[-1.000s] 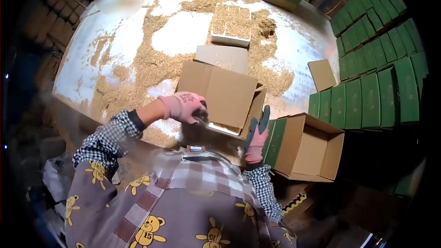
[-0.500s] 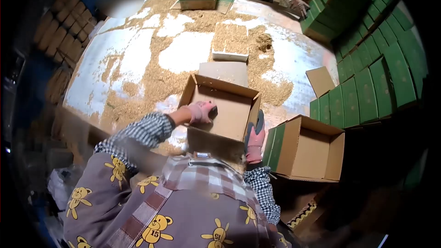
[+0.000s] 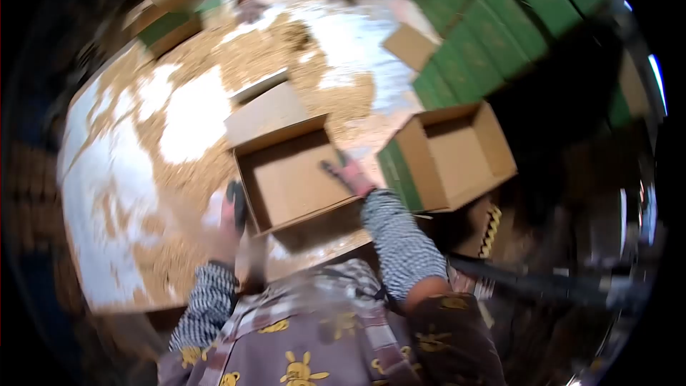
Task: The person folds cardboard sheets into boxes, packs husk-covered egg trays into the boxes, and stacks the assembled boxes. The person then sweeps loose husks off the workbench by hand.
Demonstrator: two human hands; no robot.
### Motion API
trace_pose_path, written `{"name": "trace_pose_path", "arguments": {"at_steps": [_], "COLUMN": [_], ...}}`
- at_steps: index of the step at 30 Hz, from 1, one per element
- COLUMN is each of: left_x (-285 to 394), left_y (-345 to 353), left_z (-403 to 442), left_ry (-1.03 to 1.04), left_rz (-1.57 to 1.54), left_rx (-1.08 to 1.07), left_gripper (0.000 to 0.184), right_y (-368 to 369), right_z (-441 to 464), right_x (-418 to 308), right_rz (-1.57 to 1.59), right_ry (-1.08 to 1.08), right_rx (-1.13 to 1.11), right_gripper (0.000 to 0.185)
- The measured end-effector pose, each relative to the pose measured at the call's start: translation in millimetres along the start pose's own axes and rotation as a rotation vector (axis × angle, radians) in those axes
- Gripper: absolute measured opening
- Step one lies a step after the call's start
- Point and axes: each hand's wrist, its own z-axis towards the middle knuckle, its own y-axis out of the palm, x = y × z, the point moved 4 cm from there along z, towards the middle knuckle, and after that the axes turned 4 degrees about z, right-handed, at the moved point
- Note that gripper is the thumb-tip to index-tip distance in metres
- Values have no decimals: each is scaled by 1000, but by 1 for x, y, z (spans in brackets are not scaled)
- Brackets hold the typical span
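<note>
An open cardboard box [image 3: 296, 179] lies in front of me on the table, turned at a slant, with nothing visible inside. My left hand [image 3: 230, 214], in a pink glove with dark fingertips, is blurred and stretched along the outside of the box's left wall. At the right wall is my right hand [image 3: 351, 174], gloved the same way, its fingers apart and reaching over the wall into the box. Whether either palm presses on the cardboard cannot be made out. Just beyond the box is a flat greyish flap [image 3: 266, 113].
Loose tan grain-like bits [image 3: 193, 179] cover much of the white table [image 3: 107, 200]. A second open box [image 3: 464, 157] stands at the right, near rows of green boxes [image 3: 493, 36]. Another green-and-brown box [image 3: 168, 32] and a co-worker's hand [image 3: 250, 11] are at the far side.
My view has swung to the right. My left hand has left the box's inside for its outer left wall. My right hand has moved from outside the right wall to over it.
</note>
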Motion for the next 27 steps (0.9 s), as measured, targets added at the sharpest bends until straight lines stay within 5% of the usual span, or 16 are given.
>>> {"name": "trace_pose_path", "arguments": {"at_steps": [1, 4, 7, 9, 11, 13, 14, 16, 17, 19, 20, 22, 25, 27], "left_x": [-2, 33, 61, 78, 86, 76, 99, 174, 213, 265, 255, 270, 344, 337], "left_y": [17, 33, 21, 12, 3, 4, 12, 59, 92, 172, 214, 279, 307, 299], "left_z": [6, -7, -9, -6, -18, -36, -47, -56, -55, -39, -23, -13, -37, -23], "left_ry": [-11, -255, -224, -229, -307, -181, -108, 39, 111, 216, 31, 24, -302, -205], "left_rz": [35, -107, -379, -516, -800, -556, -459, -402, -403, -483, -754, -751, -386, -244], "left_rx": [6, -34, -99, -144, -225, -217, -199, -182, -183, -192, -176, -275, -424, -550], "left_gripper": [57, 49, 50, 50, 50, 51, 51, 53, 54, 56, 60, 65, 72, 81], "right_y": [7, 15, 3, -12, -51, -117, -149, -235, -285, -344, -360, -357, -332, -325], "right_z": [5, -5, -29, -57, -82, -131, -151, -191, -191, -196, -189, -161, -161, -173], "right_x": [2, -26, -46, -73, -111, -162, -146, -124, -114, -80, -36, 72, 140, 149], "right_rz": [223, 882, 674, 876, 735, 923, 797, 420, 191, 415, 505, 533, 308, 65], "right_ry": [179, 201, 172, 231, -17, -218, -503, -408, -618, -396, -350, -358, -208, -79], "right_rx": [-91, -201, 18, 30, 110, 79, 234, 784, 1011, 1220, 1228, 1083, 942, 892], "right_gripper": [87, 88, 87, 86, 80, 69, 64, 47, 43, 42, 43, 44, 46, 46]}}
